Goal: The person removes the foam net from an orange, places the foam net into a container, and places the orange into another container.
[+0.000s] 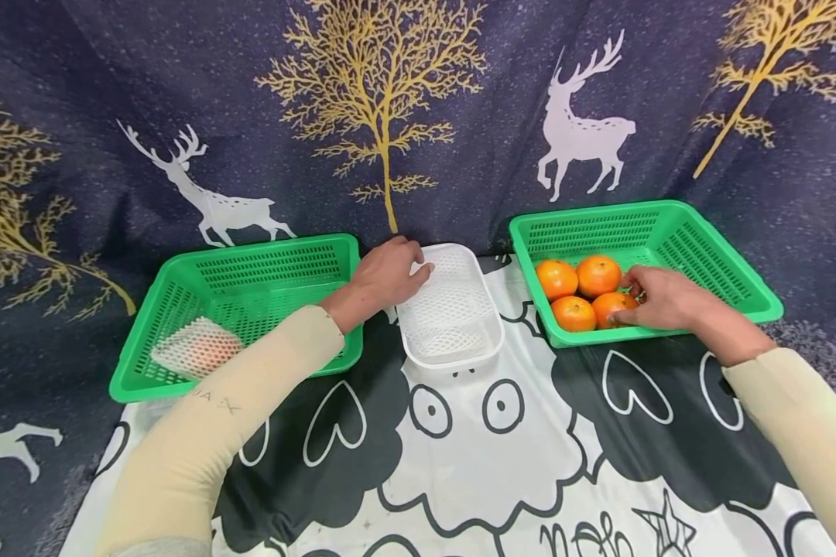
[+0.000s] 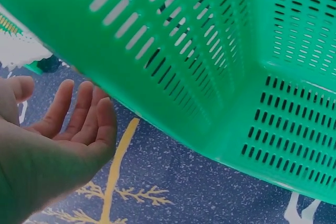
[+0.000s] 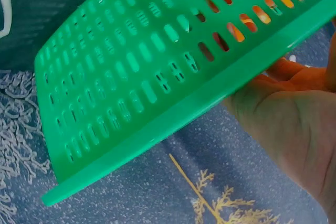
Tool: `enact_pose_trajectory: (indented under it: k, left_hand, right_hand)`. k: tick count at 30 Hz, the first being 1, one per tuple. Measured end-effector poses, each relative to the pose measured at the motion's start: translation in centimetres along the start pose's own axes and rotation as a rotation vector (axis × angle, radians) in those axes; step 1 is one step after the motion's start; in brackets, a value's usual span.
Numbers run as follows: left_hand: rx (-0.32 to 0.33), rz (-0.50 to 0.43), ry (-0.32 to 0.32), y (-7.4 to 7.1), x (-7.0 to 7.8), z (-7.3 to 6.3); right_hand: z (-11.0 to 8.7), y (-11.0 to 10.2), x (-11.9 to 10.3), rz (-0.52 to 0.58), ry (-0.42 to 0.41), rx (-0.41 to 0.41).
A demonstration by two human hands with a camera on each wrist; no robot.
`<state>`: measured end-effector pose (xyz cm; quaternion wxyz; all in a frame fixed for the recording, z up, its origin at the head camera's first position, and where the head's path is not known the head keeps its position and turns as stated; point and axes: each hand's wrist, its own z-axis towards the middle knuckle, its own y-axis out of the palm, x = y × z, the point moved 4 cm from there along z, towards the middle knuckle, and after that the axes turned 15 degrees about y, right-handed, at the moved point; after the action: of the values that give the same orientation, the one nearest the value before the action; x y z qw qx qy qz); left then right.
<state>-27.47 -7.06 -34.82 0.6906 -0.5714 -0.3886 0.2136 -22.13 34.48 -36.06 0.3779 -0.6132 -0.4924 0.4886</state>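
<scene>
In the head view my right hand (image 1: 665,299) reaches into the right green basket (image 1: 745,271). Its thumb and fingers curl round the nearest right orange (image 1: 609,308). Three more oranges (image 1: 599,275) lie against that one at the basket's left end. My left hand (image 1: 390,271) hovers at the left rim of a small white basket (image 1: 453,305), fingers loosely bent and holding nothing. The left wrist view shows that hand (image 2: 73,124) beside the wall of the left green basket (image 2: 173,66). From the right wrist, the basket wall hides most of the fingers.
At the left, a green basket (image 1: 181,271) holds a reddish fruit in white foam netting (image 1: 197,348). A dark curtain (image 1: 460,155) with deer and trees hangs right behind the baskets. A black-and-white patterned cloth (image 1: 488,464) covers the table.
</scene>
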Motion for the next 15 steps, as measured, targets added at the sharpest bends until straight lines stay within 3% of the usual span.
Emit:
enact_pose_trajectory:
  k: [15]
  left_hand:
    - [0.086,-0.063,0.005,-0.9,0.6,-1.2]
  right_hand:
    - [-1.5,-1.4,-2.3,0.169,-0.04,0.192]
